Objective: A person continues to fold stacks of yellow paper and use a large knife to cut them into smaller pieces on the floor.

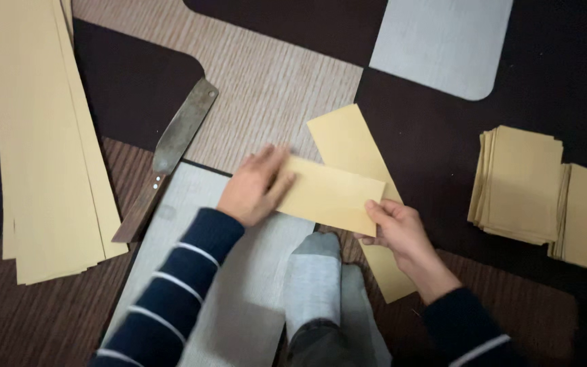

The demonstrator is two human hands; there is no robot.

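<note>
- Now your left hand (256, 185) lies flat on the folded paper strip (331, 194), mid-frame.
- Your right hand (395, 228) pinches its lower-right corner; the strip's long axis runs left-right between both.

Folded sheet (331, 194) lies across a paper strip (361, 183) — knife (168, 156) left, 2 paper stacks (518, 183) right.

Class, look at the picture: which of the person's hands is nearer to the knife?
Left. The left hand lies just right of the knife, pressing the folded paper; the right hand pinches that paper's far end, farther away.
</note>
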